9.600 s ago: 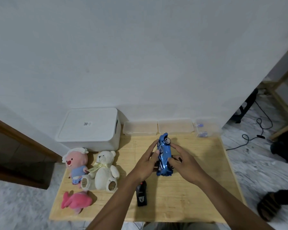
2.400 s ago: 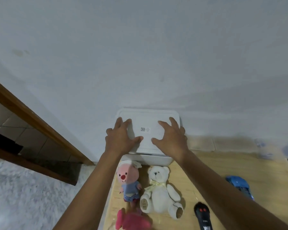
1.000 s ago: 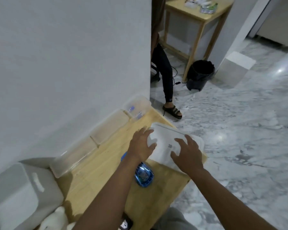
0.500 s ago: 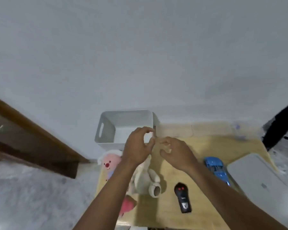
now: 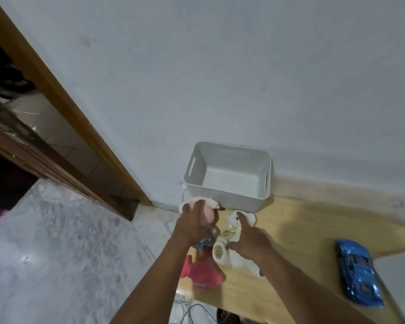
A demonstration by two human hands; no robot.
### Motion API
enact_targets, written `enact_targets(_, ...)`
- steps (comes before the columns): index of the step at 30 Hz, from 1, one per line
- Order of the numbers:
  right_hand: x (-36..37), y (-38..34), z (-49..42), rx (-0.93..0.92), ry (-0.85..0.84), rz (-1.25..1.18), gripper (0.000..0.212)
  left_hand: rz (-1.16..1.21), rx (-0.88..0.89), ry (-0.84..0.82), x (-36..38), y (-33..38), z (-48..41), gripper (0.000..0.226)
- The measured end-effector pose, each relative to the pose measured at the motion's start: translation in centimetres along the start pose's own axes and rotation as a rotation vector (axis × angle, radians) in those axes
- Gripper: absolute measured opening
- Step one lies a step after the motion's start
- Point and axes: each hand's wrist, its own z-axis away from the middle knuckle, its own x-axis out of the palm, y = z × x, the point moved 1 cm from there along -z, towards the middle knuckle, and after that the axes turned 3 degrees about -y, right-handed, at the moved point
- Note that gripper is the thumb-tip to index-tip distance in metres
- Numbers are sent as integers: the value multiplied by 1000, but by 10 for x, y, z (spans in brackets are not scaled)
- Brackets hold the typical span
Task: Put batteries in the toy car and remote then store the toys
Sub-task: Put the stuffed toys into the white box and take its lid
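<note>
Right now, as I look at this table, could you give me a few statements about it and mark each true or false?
1. The white bin has its lid on. False: it stands open, and nothing shows inside it.
2. The left hand grips the pink-faced plush. True.
3. The right hand holds the blue toy car. False: it touches the white teddy bear; the car lies apart from it on the table.
4. A bright pink plush lies near the table's front edge. True.
</note>
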Motion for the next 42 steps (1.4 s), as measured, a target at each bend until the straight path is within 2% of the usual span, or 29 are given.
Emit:
enact_targets(2,6,1,-1,12,35,2,98,27,20,26,5,-5,-6,88)
enact_targets(6,13,0,-4,29,92,30,92,42,43,99,9,-8,-13,64)
enact_targets(12,13,2,0,35,182,81,82,18,102,179,10,-18,-13,57)
enact_targets(17,2,-11,30,-138,276,103,83,64,175,360,-2,-28,8,58)
enact_targets(22,-36,-41,64,-331,345,-22,87,134,258,606,-31,-21,39,58)
enact_targets(27,-114,-78,67,-361,397,-160,73,186,366,784,-78,12,38,60)
enact_targets(30,-154,-91,46,-333,452,-130,69,201,378,770,-107,43,16,59)
enact_targets(34,-175,-98,6,-284,473,-45,63,123,385,657,-126,76,-20,59)
enact_targets(39,-162,-89,-42,-237,351,4,72,56,288,482,-115,85,-59,55)
enact_targets(42,-151,-80,-70,-186,280,23,62,21,231,397,-102,81,-75,54)
